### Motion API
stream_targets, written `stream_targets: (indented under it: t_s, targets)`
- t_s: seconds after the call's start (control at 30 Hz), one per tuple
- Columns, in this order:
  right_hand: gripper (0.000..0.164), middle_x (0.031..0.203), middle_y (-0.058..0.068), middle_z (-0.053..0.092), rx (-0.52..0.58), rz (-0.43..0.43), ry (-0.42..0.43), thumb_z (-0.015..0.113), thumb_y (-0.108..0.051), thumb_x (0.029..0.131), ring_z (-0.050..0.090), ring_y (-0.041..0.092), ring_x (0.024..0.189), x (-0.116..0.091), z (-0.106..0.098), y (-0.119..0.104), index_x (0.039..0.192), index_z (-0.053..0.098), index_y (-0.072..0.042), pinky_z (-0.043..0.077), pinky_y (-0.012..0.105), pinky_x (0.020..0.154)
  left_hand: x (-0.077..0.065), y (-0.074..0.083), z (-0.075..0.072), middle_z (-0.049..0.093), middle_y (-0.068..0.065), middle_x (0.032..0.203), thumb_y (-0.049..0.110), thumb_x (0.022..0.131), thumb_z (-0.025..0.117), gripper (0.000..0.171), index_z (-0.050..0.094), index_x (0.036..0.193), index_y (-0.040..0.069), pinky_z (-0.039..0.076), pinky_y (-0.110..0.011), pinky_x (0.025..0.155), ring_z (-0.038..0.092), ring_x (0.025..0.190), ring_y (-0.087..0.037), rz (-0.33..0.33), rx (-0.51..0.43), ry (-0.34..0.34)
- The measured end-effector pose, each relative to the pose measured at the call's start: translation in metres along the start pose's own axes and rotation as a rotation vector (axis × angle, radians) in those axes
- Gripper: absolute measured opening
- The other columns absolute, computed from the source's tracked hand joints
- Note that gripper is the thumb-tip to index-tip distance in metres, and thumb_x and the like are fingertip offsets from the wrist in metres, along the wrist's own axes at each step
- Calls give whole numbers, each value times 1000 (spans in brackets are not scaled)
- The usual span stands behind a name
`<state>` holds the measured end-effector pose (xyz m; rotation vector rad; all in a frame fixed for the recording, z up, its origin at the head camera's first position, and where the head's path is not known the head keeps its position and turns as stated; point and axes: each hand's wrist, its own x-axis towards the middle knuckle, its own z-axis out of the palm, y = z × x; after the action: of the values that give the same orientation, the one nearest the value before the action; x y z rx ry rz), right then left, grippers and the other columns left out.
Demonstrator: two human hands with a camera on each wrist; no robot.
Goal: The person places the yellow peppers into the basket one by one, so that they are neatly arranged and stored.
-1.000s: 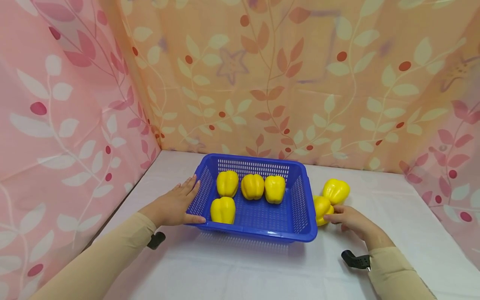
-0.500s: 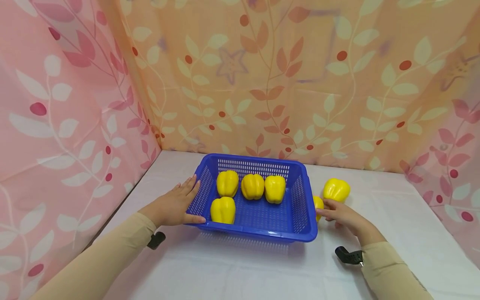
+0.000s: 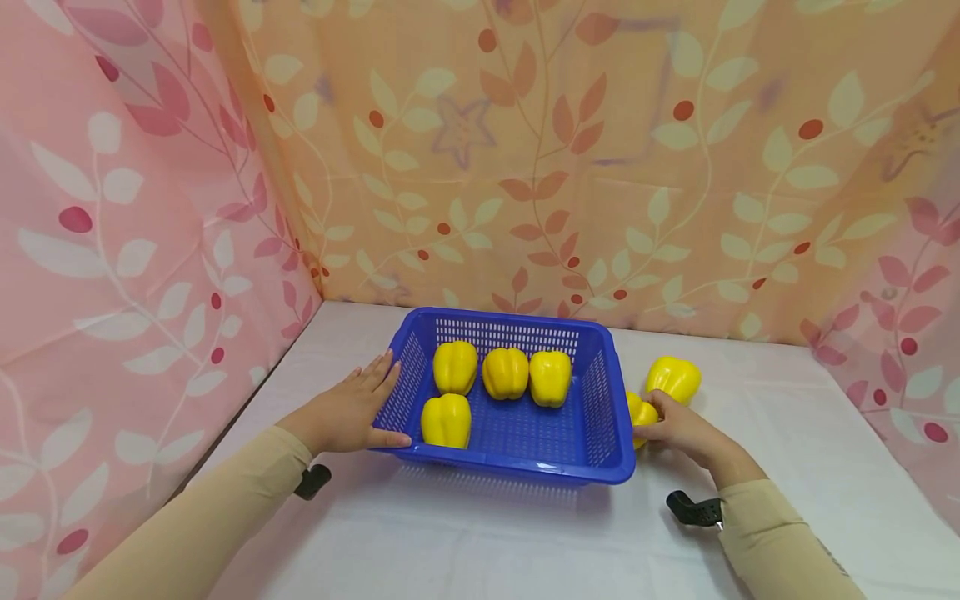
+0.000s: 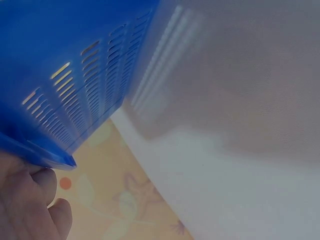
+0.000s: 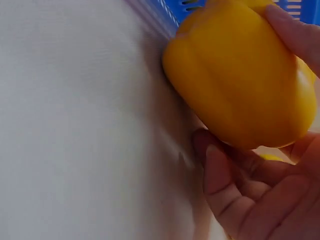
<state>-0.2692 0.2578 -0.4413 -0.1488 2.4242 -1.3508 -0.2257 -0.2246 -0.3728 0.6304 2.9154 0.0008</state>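
A blue plastic basket (image 3: 517, 458) with slotted walls stands in the middle of the table, seen in the head view. Inside it are several yellow bell peppers (image 3: 506, 373). My left hand (image 3: 348, 412) rests on the basket's left rim with fingers extended, its thumb on the front corner; the left wrist view shows the fingers against the rim. Just outside the basket's right wall, my right hand (image 3: 686, 429) grips another yellow bell pepper (image 5: 240, 75), thumb on one side and fingers on the other. The wall partly hides that pepper in the head view.
Behind the right hand, one more yellow bell pepper (image 3: 672, 380) lies on the white tablecloth (image 3: 450, 542). Floral curtains (image 3: 480, 167) enclose the back and both sides. A black camera mount (image 3: 693, 508) juts from the right wrist, and a similar one (image 3: 312, 482) from the left.
My right hand has moved left toward the basket, and the pepper at its fingers now sits closer to the right wall. The left hand and basket have not moved.
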Motion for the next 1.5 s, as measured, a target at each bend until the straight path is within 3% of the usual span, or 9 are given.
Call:
stream_targets:
  t_s: [0.3, 0.6, 0.8, 1.0, 1.1, 1.27, 1.4, 1.5]
  targets:
    - [56, 97, 13, 51, 24, 33, 26, 76, -28, 74, 52, 22, 82, -8, -3, 3, 102, 38, 0, 50, 32, 73, 0, 1, 0, -1, -16, 153, 81, 68, 42, 114, 11, 146, 4, 11, -51, 110, 1, 140, -32, -3, -3, -2]
    - [51, 97, 13, 45, -102, -22, 109, 76, -29, 73, 46, 26, 85, -18, -18, 9, 94, 37, -4, 40, 30, 65, -1, 1, -1, -1, -16, 153, 83, 67, 39, 116, 11, 146, 4, 12, -51, 110, 2, 139, -32, 1, -5, 2]
    - [58, 107, 16, 43, -196, -34, 131, 76, -33, 72, 48, 28, 87, -28, -27, 13, 104, 37, -3, 40, 31, 66, 0, 0, 1, -1, -16, 153, 84, 66, 39, 116, 11, 146, 5, 12, -51, 110, 1, 140, -32, -2, -3, 1]
    - [89, 128, 23, 38, -225, -59, 107, 77, -37, 70, 43, 37, 108, -31, -32, 14, 137, 25, -9, 46, 47, 82, 1, -1, 1, -2, -16, 153, 82, 67, 41, 115, 11, 146, 5, 12, -51, 109, 1, 139, -32, -1, -2, 0]
    - [84, 128, 23, 38, -224, -105, 79, 75, -32, 73, 44, 36, 106, -32, -32, 14, 140, 28, -11, 47, 44, 80, 1, -1, 0, -1, -16, 153, 80, 69, 44, 114, 10, 146, 4, 12, -52, 109, 1, 139, -32, 0, -6, 1]
    - [64, 121, 18, 43, -217, -201, 26, 74, -24, 76, 48, 30, 101, -34, -29, 12, 131, 44, -10, 47, 34, 76, 1, -1, 0, -1, -17, 152, 81, 68, 43, 114, 11, 146, 4, 12, -52, 109, 2, 139, -33, 1, -1, 7]
    - [64, 119, 15, 46, -226, -220, 24, 76, -25, 74, 49, 29, 101, -34, -28, 11, 127, 45, -9, 46, 34, 75, 1, -1, 1, -1, -17, 152, 81, 68, 43, 114, 11, 146, 4, 12, -52, 109, 2, 139, -33, 3, -1, 11]
    - [69, 128, 16, 44, -209, -238, 6, 76, -23, 74, 46, 34, 108, -33, -27, 12, 130, 39, -9, 46, 36, 78, 1, -1, 1, -1, -16, 152, 81, 69, 43, 114, 11, 146, 4, 12, -52, 109, 2, 139, -33, 5, -2, 9]
